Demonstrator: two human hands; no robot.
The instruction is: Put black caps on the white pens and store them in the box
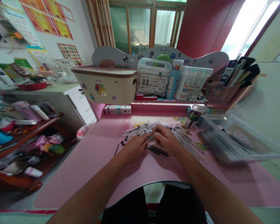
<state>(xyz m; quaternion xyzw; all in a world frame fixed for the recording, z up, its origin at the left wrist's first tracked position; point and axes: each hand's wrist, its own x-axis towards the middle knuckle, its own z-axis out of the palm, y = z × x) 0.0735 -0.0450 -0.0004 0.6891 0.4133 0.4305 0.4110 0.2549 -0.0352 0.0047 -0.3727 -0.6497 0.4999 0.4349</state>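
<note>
My left hand (136, 147) and my right hand (167, 140) meet over the middle of the pink desk, fingers pinched close together. Whatever they hold between the fingertips is too small and blurred to make out. Behind and around them spreads a pile of clear and white pen barrels (136, 130). More long clear tubes (189, 144) lie to the right of my right hand. Just below the fingers is a small group of black pen refills (158, 151). Several small black caps (123, 143) are scattered left of my left hand, near one dark thin refill (116, 149).
A clear plastic bin (242, 155) with dark pens stands at the right, beside a dark can (194, 115). Along the back, a shelf carries a cream storage box (112, 88), a marker case (152, 79) and a pen holder (224, 91). A cluttered rack (37, 127) is at the left.
</note>
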